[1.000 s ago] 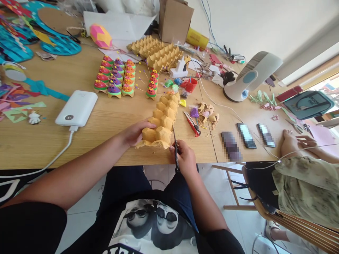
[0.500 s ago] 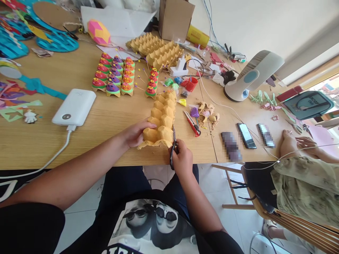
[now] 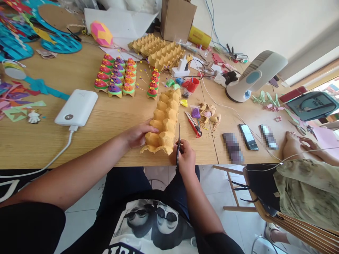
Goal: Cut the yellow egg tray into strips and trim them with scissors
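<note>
A yellow egg-carton strip (image 3: 164, 121) lies lengthwise on the wooden table (image 3: 87, 141), its near end at the front edge. My left hand (image 3: 137, 134) grips the strip's left side near that end. My right hand (image 3: 186, 159) is closed on black scissors (image 3: 178, 143), whose blades point away from me along the strip's right edge.
A white power bank (image 3: 76, 107) with its cable lies to the left. Painted carton cups (image 3: 116, 76) and more egg trays (image 3: 156, 51) stand farther back. A red utility knife (image 3: 193, 124), carton scraps, phones and a white fan (image 3: 254, 76) lie right. Another person sits at the right (image 3: 304, 183).
The scissors have shifted slightly to the right and farther up along the strip's right edge. My left hand keeps its hold on the strip.
</note>
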Tool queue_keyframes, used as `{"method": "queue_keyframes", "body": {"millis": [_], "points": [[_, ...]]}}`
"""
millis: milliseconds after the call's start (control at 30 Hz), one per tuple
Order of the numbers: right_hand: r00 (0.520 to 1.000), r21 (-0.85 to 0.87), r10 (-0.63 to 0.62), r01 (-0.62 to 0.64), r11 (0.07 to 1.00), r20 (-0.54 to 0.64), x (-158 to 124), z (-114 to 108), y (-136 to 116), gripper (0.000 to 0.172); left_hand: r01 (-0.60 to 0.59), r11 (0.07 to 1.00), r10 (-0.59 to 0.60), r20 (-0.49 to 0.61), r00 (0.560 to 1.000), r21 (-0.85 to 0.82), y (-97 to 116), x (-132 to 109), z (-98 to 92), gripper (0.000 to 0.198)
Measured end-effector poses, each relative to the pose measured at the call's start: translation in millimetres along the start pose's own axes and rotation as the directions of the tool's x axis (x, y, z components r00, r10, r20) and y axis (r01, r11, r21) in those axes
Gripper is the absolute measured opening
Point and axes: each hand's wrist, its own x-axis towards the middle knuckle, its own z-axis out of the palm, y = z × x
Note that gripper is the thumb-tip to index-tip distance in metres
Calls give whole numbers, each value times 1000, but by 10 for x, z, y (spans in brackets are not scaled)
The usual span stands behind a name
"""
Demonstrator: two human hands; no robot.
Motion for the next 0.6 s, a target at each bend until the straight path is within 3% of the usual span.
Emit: {"method": "queue_keyframes", "body": {"millis": [333, 600], "points": [[992, 38, -21, 16, 999, 124, -58, -109, -14, 39, -78, 997, 78, 9, 997, 24, 1, 11, -44, 67], [980, 18, -90, 89, 996, 176, -162, -174, -6, 27, -79, 997, 79, 26, 997, 24, 8, 17, -33, 66]]}}
